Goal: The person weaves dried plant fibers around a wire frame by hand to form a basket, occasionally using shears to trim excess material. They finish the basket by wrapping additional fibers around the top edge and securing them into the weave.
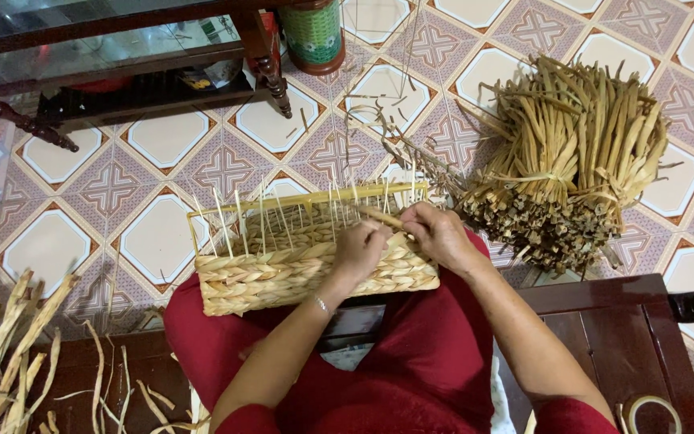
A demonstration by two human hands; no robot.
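Observation:
A half-woven rectangular straw basket [283,273] rests on my lap, with thin upright wire stakes rising from its rim. My left hand [361,247] presses on the woven wall near the basket's right end, fingers curled over the braid. Just to its right, my right hand [437,231] pinches a pale dried straw strand [382,215] that runs leftward across the stakes. A thin bracelet circles my left wrist. Both hands sit close together, almost touching.
A large bundle of dried straw stalks [576,157] lies on the patterned tile floor at right. Loose stalks [2,354] pile up at lower left. A dark wooden glass-topped table [122,72] and a green container [312,34] stand at the top. Dark wooden seat [620,337] beneath me.

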